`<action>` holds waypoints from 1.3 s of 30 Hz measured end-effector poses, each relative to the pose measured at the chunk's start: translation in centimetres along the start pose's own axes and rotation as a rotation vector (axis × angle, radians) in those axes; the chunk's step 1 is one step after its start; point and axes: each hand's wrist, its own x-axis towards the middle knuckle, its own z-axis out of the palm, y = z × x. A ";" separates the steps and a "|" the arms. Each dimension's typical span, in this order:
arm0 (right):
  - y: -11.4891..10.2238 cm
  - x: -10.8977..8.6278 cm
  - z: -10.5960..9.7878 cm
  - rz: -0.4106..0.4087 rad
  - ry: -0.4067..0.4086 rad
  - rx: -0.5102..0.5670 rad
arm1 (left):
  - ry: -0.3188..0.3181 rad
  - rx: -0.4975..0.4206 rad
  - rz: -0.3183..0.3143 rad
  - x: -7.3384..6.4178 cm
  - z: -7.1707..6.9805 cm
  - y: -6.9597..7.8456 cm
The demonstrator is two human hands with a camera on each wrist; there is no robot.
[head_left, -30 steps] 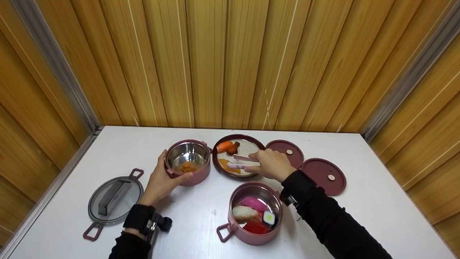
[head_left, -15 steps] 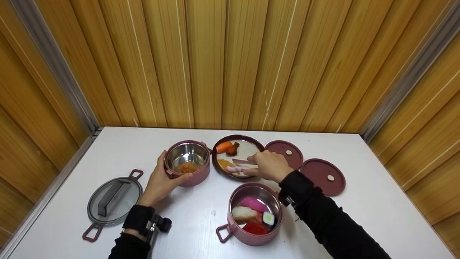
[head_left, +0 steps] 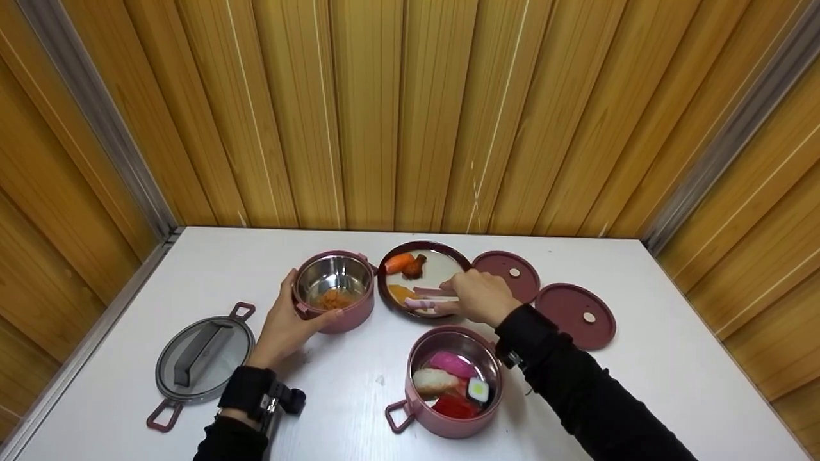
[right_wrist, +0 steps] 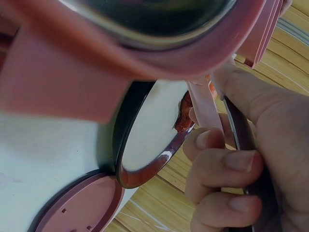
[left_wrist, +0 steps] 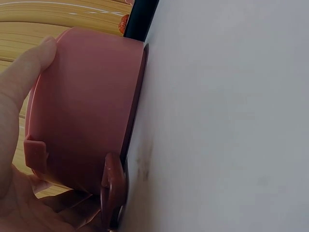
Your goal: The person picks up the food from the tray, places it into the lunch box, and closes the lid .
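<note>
My left hand (head_left: 288,330) grips the side of a small pink pot (head_left: 352,318), thumb on the near wall and fingers round the far left. Inside the steel-lined pot lies a crumbly orange piece of food (head_left: 334,298). My right hand (head_left: 483,296) holds a pair of pink tongs (head_left: 423,304) over a dark-rimmed plate (head_left: 435,244). The tips are right at a flat yellow-orange piece (head_left: 401,292) near the plate's left edge. Behind it lie a carrot (head_left: 399,262) and a brown drumstick (head_left: 415,267). In the right wrist view, the fingers curl round the tongs' dark handle (right_wrist: 241,125).
A larger pink pot (head_left: 456,427) with several toy foods stands in front, under my right forearm. Two maroon lids (head_left: 564,307) lie right of the plate. At the left, a grey see-through lid (head_left: 224,371) with a handle lies on the white table (head_left: 339,397).
The tongs have dropped slightly toward the yellow-orange piece, and their arms have come closer together. My left hand stays on the small pot.
</note>
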 end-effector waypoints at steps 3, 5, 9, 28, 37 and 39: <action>0.0 -0.1 0.0 -0.011 0.008 -0.004 | -0.003 -0.009 0.002 -0.1 0.0 0.0; 0.0 -0.1 0.0 -0.015 0.014 -0.006 | -0.006 -0.019 0.002 -0.2 0.0 -0.1; 0.0 -0.1 0.0 -0.013 0.017 -0.004 | -0.004 -0.029 0.004 -0.1 0.1 -0.3; 0.2 -0.5 -0.6 -0.008 -0.004 -0.051 | -0.006 -0.024 -0.004 -0.1 0.1 -0.4; -0.6 -0.6 -0.9 -0.022 0.009 -0.082 | -0.004 -0.015 -0.016 0.0 0.0 -0.2; -0.8 -0.4 -0.8 -0.024 0.013 -0.080 | -0.005 -0.010 -0.019 0.0 0.0 -0.2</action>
